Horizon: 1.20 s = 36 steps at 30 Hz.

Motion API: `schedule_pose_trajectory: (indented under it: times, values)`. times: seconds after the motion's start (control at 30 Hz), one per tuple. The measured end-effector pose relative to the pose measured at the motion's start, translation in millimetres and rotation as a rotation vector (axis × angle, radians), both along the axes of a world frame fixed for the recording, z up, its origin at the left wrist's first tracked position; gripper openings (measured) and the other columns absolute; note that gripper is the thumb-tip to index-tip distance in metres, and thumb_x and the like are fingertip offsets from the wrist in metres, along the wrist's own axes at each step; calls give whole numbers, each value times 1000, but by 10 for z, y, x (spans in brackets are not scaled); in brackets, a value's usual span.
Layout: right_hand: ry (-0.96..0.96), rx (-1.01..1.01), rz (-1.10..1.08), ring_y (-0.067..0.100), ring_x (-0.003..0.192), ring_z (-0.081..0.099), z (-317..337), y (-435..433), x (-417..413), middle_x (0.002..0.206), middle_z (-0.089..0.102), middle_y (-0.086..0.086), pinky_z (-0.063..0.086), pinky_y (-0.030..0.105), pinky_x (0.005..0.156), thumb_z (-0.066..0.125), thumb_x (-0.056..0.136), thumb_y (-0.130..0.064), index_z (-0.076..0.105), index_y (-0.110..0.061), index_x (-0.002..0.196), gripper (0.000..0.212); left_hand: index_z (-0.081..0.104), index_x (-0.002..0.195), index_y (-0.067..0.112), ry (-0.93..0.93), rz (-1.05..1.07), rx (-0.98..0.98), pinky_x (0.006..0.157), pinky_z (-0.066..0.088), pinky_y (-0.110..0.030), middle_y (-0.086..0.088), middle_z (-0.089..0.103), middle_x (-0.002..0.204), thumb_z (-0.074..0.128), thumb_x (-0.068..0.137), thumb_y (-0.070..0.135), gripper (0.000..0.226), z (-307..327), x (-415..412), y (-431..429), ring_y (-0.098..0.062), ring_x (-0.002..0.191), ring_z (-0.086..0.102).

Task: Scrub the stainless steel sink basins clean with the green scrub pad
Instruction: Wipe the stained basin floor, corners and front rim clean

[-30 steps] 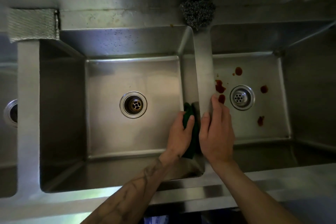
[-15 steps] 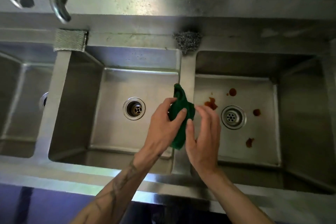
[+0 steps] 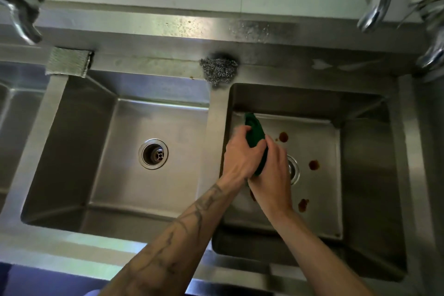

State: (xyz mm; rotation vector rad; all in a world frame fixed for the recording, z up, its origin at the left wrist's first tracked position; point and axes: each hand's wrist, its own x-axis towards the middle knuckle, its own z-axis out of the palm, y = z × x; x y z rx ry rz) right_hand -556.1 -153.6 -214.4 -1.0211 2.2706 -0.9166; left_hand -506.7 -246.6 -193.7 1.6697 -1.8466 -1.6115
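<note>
Moving off the divider point(image 3: 213, 127), my left hand point(image 3: 240, 155) and right hand point(image 3: 272, 172) now clamp fingers round the pad point(image 3: 254, 136) over the right basin point(image 3: 319, 214); stains point(image 3: 283, 136) likely next.

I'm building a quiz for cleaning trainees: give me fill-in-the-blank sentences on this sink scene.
The left hand and right hand both grip the scrub pad, coloured ____.
The basin under them is the ____ of the two fully in view.
Its floor bears ____ stains.
Missing words: green; right; brown.
</note>
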Motion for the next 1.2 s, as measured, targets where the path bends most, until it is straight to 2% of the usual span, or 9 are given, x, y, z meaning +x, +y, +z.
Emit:
schedule_pose_trajectory:
  times: [0.17, 0.3, 0.4, 0.6, 0.73, 0.87, 1.0, 1.1, 1.2]
  values:
    - [-93, -44, -104, 11, 113, 61, -427, -272, -194, 129, 53, -7, 55, 31, 97, 77, 94, -25, 53, -24, 140, 52, 51, 146, 21, -18, -118, -205, 99, 58, -32, -2, 61, 133, 63, 103, 32, 46, -116, 108, -153, -15, 114, 63]
    - [-37, 120, -77, 25, 121, 60, -965, -482, -414, 134, 55, 7, 49, 30, 101, 74, 91, -9, 54, -11, 142, 55, 64, 129, 10, -124, -133, -601, 96, 51, -45, -8, 61, 122, 62, 99, 11, 30, -226, 424, -330, -26, 110, 56]
    - [30, 247, -61, 31, 124, 58, -1329, -517, -512, 136, 55, 12, 50, 39, 104, 71, 94, -11, 53, -8, 142, 51, 66, 129, 6, -235, -197, -743, 103, 46, -45, -14, 60, 132, 63, 99, 8, 30, -372, 595, -374, -34, 121, 55]
    - [387, 180, 187, 32, 137, 47, -1746, -644, -542, 150, 47, 14, 40, 44, 115, 61, 97, -30, 46, -11, 148, 56, 56, 148, 3, -278, -266, -844, 119, 41, -51, -14, 52, 158, 57, 107, 19, 44, -591, 728, -254, -33, 149, 46]
    - [412, 223, 316, 34, 155, 26, -2045, -739, -514, 166, 30, 16, 24, 50, 127, 41, 105, -48, 33, -11, 159, 66, 55, 151, 5, -297, -258, -857, 119, 41, -52, -11, 49, 161, 55, 107, 19, 46, -622, 733, -229, -29, 153, 42]
    - [459, 238, 165, 32, 154, 27, -2227, -704, -710, 164, 34, 16, 22, 49, 128, 29, 107, -44, 36, -8, 156, 61, 55, 151, 6, -317, -259, -857, 118, 42, -48, -10, 49, 162, 56, 105, 20, 48, -608, 708, -229, -27, 154, 41]
    - [455, 256, 21, 35, 152, 32, -2207, -848, -438, 162, 39, 19, 24, 50, 127, 39, 109, -34, 39, -6, 156, 55, 54, 152, 6, -330, -262, -863, 115, 45, -45, -9, 48, 162, 55, 106, 20, 48, -591, 709, -216, -27, 155, 40]
    - [466, 222, 236, 32, 153, 33, -2190, -861, -52, 162, 39, 18, 25, 47, 126, 40, 110, -34, 38, -8, 158, 55, 53, 153, 7, -351, -274, -856, 114, 45, -44, -8, 47, 163, 54, 107, 21, 48, -583, 699, -217, -26, 155, 39]
    - [504, 196, 401, 30, 152, 35, -2215, -701, -297, 161, 42, 15, 28, 46, 125, 41, 110, -31, 41, -8, 157, 52, 55, 152, 6, -352, -263, -870, 112, 48, -44, -9, 49, 162, 55, 106, 19, 47, -576, 689, -216, -26, 155, 41]
